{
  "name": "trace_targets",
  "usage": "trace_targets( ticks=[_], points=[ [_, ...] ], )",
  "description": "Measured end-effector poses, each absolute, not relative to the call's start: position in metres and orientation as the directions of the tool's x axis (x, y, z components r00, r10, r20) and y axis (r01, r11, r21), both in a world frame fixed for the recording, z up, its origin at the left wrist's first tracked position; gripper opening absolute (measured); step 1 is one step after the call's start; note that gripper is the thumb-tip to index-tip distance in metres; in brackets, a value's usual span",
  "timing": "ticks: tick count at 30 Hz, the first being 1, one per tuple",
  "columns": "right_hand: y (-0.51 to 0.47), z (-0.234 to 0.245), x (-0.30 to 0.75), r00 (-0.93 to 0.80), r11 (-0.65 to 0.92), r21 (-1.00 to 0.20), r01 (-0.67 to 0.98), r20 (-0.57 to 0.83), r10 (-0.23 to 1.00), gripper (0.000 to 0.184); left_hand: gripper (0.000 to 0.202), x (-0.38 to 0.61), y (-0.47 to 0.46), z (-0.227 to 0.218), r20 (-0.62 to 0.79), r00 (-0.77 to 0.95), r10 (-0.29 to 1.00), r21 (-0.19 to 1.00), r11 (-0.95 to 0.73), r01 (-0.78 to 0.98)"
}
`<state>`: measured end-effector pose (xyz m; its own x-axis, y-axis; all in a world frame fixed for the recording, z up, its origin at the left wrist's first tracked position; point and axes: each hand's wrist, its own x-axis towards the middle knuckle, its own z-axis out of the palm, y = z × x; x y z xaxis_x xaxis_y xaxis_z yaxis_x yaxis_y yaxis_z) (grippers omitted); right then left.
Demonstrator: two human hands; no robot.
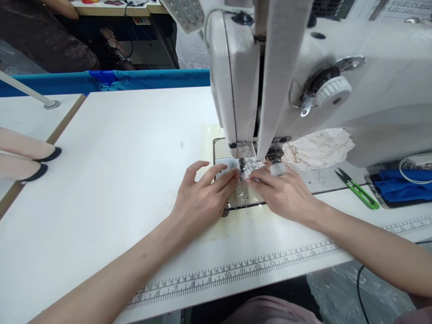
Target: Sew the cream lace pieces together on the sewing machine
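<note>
A small piece of white lace (247, 168) lies on the metal needle plate (236, 193) under the presser foot of a white sewing machine (303, 81). My left hand (200, 198) rests flat beside the needle, fingers spread, fingertips pressing the lace's left edge. From the right, my right hand (283, 191) pinches the same lace between its fingertips. More bunched cream lace (317, 148) sits behind the needle under the machine arm.
Green thread snips (358, 189) lie right of the plate, with a phone and blue cloth (403, 186) beyond them. A printed ruler (236, 270) runs along the table's front edge. Two pale rolls with dark ends (30, 159) lie at far left.
</note>
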<state>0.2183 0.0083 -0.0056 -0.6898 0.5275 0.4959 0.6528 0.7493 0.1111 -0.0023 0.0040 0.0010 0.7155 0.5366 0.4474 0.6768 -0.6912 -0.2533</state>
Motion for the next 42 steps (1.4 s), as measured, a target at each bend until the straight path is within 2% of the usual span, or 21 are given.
trace_targets(
  ticks=[12,27,33,42],
  points=[
    [0.01,-0.005,0.217,-0.704,0.721,0.173,0.671,0.454,0.546,0.034,0.036,-0.001,0.011,-0.002,0.446,0.69,0.571,-0.241,-0.666,0.707],
    [0.013,-0.004,0.218,-0.709,0.691,0.224,0.687,0.412,0.572,0.034,0.038,0.0,0.017,-0.008,0.441,0.601,0.667,-0.083,-0.636,0.767],
    [0.014,-0.004,0.223,-0.677,0.676,0.171,0.717,0.404,0.615,0.031,0.041,0.0,0.016,-0.007,0.413,0.584,0.699,-0.014,-0.636,0.771],
    [0.014,-0.003,0.222,-0.639,0.655,0.119,0.746,0.403,0.655,0.031,0.039,-0.003,0.014,-0.005,0.44,0.589,0.678,-0.052,-0.635,0.771]
  ],
)
